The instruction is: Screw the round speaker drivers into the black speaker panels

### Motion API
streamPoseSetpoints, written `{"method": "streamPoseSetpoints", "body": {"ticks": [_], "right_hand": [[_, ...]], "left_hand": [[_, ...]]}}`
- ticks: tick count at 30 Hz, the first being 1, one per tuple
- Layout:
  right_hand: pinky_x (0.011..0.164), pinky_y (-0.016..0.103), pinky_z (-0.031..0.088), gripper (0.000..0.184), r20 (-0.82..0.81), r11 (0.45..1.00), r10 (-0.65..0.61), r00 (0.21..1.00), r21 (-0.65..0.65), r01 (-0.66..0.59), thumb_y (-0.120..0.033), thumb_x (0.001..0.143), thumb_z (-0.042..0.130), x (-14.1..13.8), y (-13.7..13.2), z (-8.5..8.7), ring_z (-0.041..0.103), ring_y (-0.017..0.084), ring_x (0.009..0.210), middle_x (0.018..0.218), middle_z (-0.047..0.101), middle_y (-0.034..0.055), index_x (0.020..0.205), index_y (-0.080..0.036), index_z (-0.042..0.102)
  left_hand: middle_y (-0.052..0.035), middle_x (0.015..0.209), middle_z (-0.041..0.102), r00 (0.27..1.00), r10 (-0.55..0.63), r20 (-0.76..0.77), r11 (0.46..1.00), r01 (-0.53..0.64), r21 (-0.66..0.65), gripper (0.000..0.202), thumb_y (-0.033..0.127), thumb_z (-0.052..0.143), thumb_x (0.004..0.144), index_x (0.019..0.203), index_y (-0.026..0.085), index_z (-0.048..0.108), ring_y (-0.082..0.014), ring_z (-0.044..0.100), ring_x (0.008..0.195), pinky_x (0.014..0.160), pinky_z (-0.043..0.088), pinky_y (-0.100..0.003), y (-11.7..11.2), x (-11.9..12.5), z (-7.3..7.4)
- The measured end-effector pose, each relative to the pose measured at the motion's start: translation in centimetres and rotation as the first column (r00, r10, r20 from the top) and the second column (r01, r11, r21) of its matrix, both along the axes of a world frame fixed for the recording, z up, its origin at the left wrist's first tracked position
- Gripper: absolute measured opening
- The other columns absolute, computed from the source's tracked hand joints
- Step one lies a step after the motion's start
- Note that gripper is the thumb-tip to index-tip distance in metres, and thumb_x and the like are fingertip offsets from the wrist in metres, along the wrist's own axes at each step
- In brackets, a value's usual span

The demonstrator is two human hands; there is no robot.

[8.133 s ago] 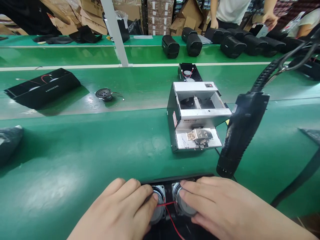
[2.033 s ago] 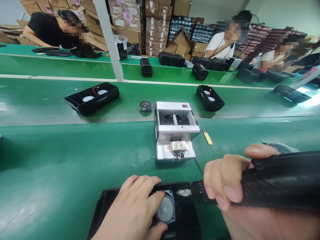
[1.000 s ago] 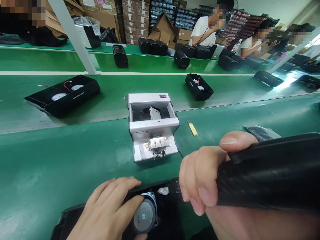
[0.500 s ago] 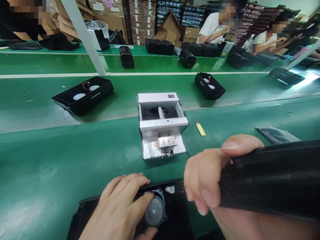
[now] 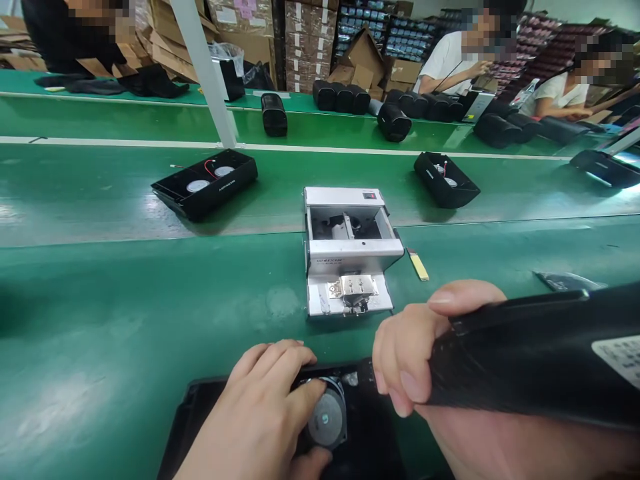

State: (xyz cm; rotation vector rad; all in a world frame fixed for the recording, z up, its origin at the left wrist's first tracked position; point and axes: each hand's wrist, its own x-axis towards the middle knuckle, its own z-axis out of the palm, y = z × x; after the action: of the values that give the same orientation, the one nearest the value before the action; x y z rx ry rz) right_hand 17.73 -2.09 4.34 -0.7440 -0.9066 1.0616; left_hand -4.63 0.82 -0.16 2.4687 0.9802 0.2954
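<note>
Green table [image 5: 100, 320]: fills the width of the view, crossed by a white strip toward its far side.
Far-side people: a person in a black top [image 5: 70, 40] at the left; a person in a white top [image 5: 443, 63] and a person in a pale top [image 5: 560, 93] at the right.
Near casing [image 5: 373, 433]: black and open, on the table at the bottom of the view, partly hidden by the left hand [image 5: 260, 407].
Left casing [image 5: 213, 183]: black, farther off, showing two round pale parts and a red wire.
Silver machine [image 5: 350, 253]: upright on the table, just beyond the near casing.
Right casing [image 5: 447, 180]: black, open, beyond the machine to its right.
Black tool [image 5: 525, 360]: roughly level, nose pointing left over the near casing's upper right; whether its tip touches anything cannot be told.
Right hand [image 5: 425, 333]: fingers wrapped around the tool, thumb along its top.
Left hand's grip: partly open and curved, thumb and forefinger about the speaker driver's rim.
Speaker driver [image 5: 327, 417]: round and grey, inside the near casing.
Yellow strip [image 5: 419, 266]: flat on the table, right of the machine.
Pale lump [image 5: 351, 379]: between driver and tool nose.
</note>
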Motion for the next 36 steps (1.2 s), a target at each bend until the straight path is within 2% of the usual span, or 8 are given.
{"method": "streamPoseSetpoints", "body": {"ticks": [10, 14, 18, 23, 25, 30, 33, 36], "right_hand": [[0.047, 0.034, 0.051, 0.03, 0.079, 1.0, -0.022, 0.997, 0.012, 0.021, -0.056, 0.107, 0.061, -0.8, 0.0, -0.6, 0.058, 0.019, 0.047, 0.063, 0.066, -0.0003, 0.117, -0.031, 0.073], [0.052, 0.035, 0.053, 0.03, 0.058, 0.997, 0.077, 0.995, -0.014, -0.076, -0.055, 0.11, 0.055, -0.8, -0.3, -1.1, 0.059, 0.02, 0.05, 0.064, 0.068, -0.0008, 0.118, -0.034, 0.075], [0.054, 0.036, 0.051, 0.035, 0.088, 0.988, 0.137, 0.987, 0.064, -0.143, -0.051, 0.111, 0.052, -1.2, -0.4, -1.7, 0.06, 0.021, 0.053, 0.068, 0.069, 0.0025, 0.119, -0.028, 0.077], [0.054, 0.032, 0.046, 0.037, 0.094, 0.995, 0.101, 0.99, 0.0, -0.101, -0.063, 0.1, 0.065, -2.9, -0.3, -1.9, 0.056, 0.019, 0.051, 0.063, 0.067, -0.0003, 0.112, -0.031, 0.079], [0.051, 0.031, 0.044, 0.035, 0.104, 0.996, 0.092, 0.99, -0.013, -0.092, -0.061, 0.098, 0.063, -3.5, -0.1, -1.9, 0.055, 0.018, 0.049, 0.061, 0.065, -0.0004, 0.108, -0.032, 0.08], [0.046, 0.03, 0.045, 0.046, 0.113, 0.998, 0.015, 0.994, 0.066, -0.022, -0.067, 0.102, 0.049, -4.0, 0.3, -2.8, 0.053, 0.018, 0.046, 0.061, 0.065, -0.0011, 0.113, -0.033, 0.079], [0.046, 0.03, 0.047, 0.051, 0.106, 0.994, -0.039, 0.994, 0.102, 0.028, -0.074, 0.099, 0.054, -4.0, 0.2, -3.4, 0.056, 0.018, 0.047, 0.062, 0.068, -0.0011, 0.115, -0.032, 0.079], [0.047, 0.03, 0.048, 0.067, 0.088, 0.982, -0.133, 0.987, 0.148, 0.119, -0.086, 0.094, 0.058, -4.2, -0.1, -3.4, 0.058, 0.019, 0.047, 0.062, 0.069, 0.0005, 0.113, -0.026, 0.081]], "left_hand": [[-0.0051, 0.131, 0.077, 0.999, 0.016, 0.038, 1.0, -0.016, -0.01, 0.035, 0.024, 0.091, 0.073, 0.107, 0.03, 0.083, -0.0345, 0.07, 0.126, 0.109, 0.054, -0.051, -0.3, 0.3, -0.1], [-0.0062, 0.132, 0.075, 1.0, 0.002, 0.017, 0.998, -0.001, -0.061, 0.035, 0.027, 0.094, 0.074, 0.107, 0.029, 0.083, -0.0358, 0.068, 0.128, 0.109, 0.053, -0.053, -0.3, 0.4, -0.2], [-0.0068, 0.133, 0.072, 0.999, -0.009, -0.037, 0.992, 0.005, -0.127, 0.038, 0.033, 0.098, 0.075, 0.109, 0.028, 0.083, -0.037, 0.065, 0.128, 0.109, 0.05, -0.057, 0.1, 0.7, 0.1], [-0.0031, 0.129, 0.069, 0.999, -0.009, -0.047, 0.987, 0.002, -0.163, 0.04, 0.037, 0.103, 0.072, 0.105, 0.03, 0.081, -0.034, 0.063, 0.125, 0.106, 0.048, -0.054, 0.2, 0.7, 0.4], [-0.0035, 0.128, 0.069, 0.998, -0.011, -0.059, 0.989, 0.002, -0.149, 0.038, 0.038, 0.104, 0.072, 0.101, 0.028, 0.081, -0.0341, 0.063, 0.124, 0.106, 0.047, -0.053, 0.2, 0.7, 0.4], [-0.0045, 0.128, 0.069, 0.996, -0.017, -0.087, 0.992, 0.006, -0.123, 0.039, 0.041, 0.103, 0.076, 0.106, 0.028, 0.081, -0.0342, 0.062, 0.126, 0.106, 0.047, -0.052, 0.2, 0.8, 0.5], [-0.0054, 0.127, 0.07, 0.994, -0.026, -0.111, 0.994, 0.014, -0.107, 0.037, 0.04, 0.101, 0.077, 0.105, 0.026, 0.081, -0.0351, 0.062, 0.128, 0.105, 0.048, -0.052, 0.1, 0.9, 0.7], [-0.0064, 0.125, 0.07, 0.992, -0.033, -0.12, 0.994, 0.021, -0.106, 0.033, 0.038, 0.097, 0.083, 0.108, 0.026, 0.08, -0.035, 0.065, 0.124, 0.104, 0.048, -0.053, 0.0, 0.9, 0.8]]}}
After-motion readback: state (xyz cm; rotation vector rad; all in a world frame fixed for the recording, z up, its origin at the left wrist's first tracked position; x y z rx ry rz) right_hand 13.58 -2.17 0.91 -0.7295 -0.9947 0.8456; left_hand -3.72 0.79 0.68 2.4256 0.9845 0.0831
